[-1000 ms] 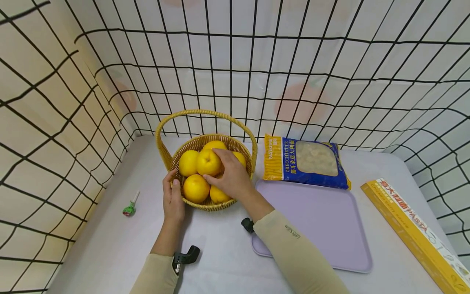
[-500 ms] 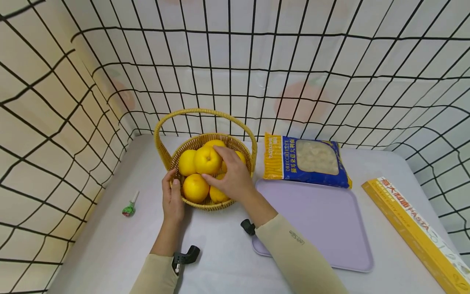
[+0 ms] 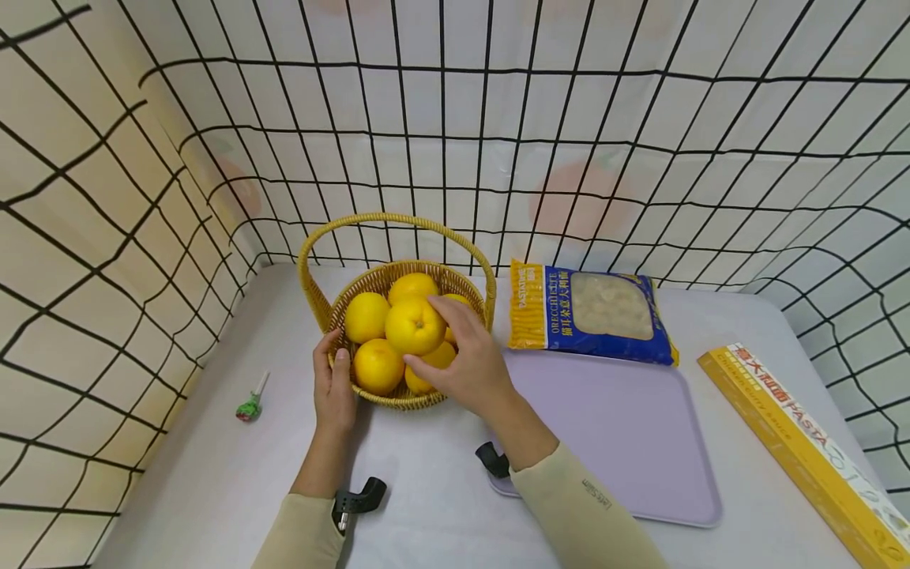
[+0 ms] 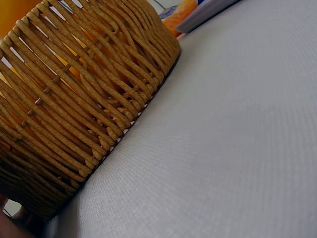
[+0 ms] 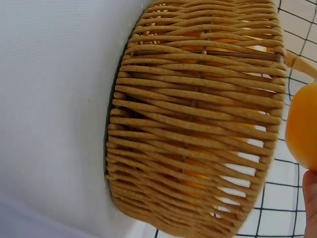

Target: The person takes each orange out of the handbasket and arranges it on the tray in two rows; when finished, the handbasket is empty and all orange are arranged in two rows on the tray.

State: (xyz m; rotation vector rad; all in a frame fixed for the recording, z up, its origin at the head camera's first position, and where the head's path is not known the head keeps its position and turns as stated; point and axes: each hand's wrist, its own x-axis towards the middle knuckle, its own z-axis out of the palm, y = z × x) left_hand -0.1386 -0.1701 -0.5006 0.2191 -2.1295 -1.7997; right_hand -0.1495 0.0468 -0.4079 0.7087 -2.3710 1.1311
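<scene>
A round yellow wicker basket (image 3: 405, 401) with a tall arched handle stands upright, holding several yellow-orange oranges (image 3: 378, 367). My left hand (image 3: 334, 387) grips its left rim; in the left wrist view the woven side (image 4: 84, 89) fills the upper left. Between thumb and fingers, my right hand (image 3: 472, 359) pinches one orange (image 3: 415, 325) over the others. From the right wrist, that held orange (image 5: 303, 126) appears beyond the basket rim, with a piece of my finger (image 5: 310, 191) against it. The far side of the held fruit is hidden.
Right of the basket lies a lilac tray (image 3: 604, 435), a blue and yellow orecchiette bag (image 3: 597, 312) behind it. A long yellow pasta box (image 3: 803, 450) lies far right, and a green-wrapped lollipop (image 3: 250, 405) at left. Black wire mesh (image 3: 462, 142) fences the back and sides.
My right hand has lifted the orange off the pile and drawn it slightly right and toward me. The left hand keeps its place on the basket rim.
</scene>
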